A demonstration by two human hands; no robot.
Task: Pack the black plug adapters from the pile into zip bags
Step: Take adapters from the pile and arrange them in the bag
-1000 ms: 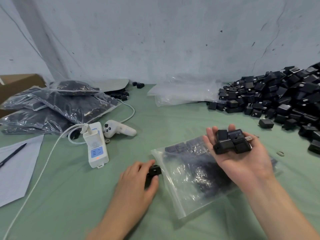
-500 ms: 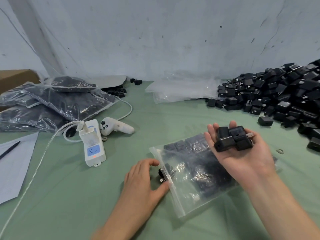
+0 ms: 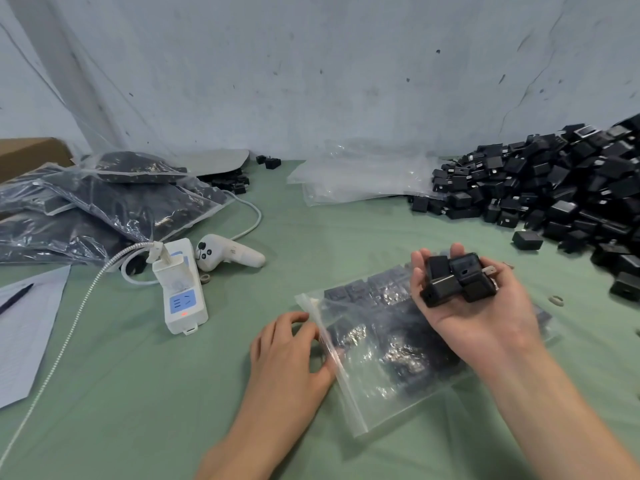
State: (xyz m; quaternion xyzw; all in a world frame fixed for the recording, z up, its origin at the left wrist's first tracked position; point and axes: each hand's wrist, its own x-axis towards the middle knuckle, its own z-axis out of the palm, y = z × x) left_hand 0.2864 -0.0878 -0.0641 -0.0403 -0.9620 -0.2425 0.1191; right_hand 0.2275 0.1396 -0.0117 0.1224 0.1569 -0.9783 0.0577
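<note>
A clear zip bag lies on the green table, partly filled with black plug adapters. My left hand rests at the bag's open left edge, thumb and fingers touching the plastic; nothing is visibly held in it. My right hand hovers palm up over the bag with several black adapters cupped in it. The big pile of loose black adapters fills the right side of the table.
Filled zip bags are stacked at the left by a cardboard box. A white power strip, a white controller, a cable and paper with a pen lie left. Empty bags sit at the back.
My left hand pushed the single adapter it held into the bag's opening and now holds none. The right hand has stayed over the bag with its adapters.
</note>
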